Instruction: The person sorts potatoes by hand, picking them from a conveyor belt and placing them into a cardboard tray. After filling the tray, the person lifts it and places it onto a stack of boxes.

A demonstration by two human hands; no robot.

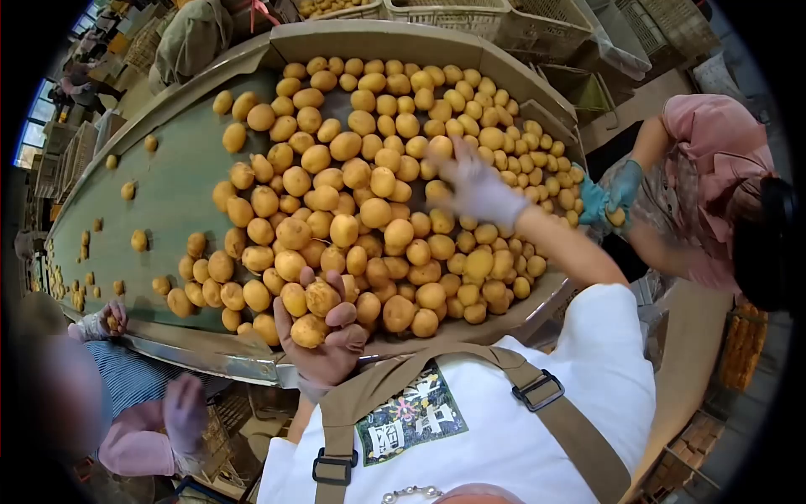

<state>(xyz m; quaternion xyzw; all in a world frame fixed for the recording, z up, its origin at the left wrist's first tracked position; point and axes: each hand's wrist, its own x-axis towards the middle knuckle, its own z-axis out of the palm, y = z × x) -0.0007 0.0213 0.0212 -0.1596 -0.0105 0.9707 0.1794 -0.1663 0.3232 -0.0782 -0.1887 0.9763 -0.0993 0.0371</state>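
My left hand is palm up at the near edge of the sorting table, its fingers curled round a few potatoes. Above the middle of the heaped potatoes reaches my right hand, in a pale glove and a little blurred. Its fingers look spread, and I see nothing held in them. Yellow-brown potatoes of mixed sizes cover much of the table, with smaller ones toward the right end.
A green conveyor belt with scattered potatoes runs off to the left, edged by a metal rail. On the right, a co-worker in a pink top works with teal gloves. Another person's striped sleeve is at lower left. Crates stand behind.
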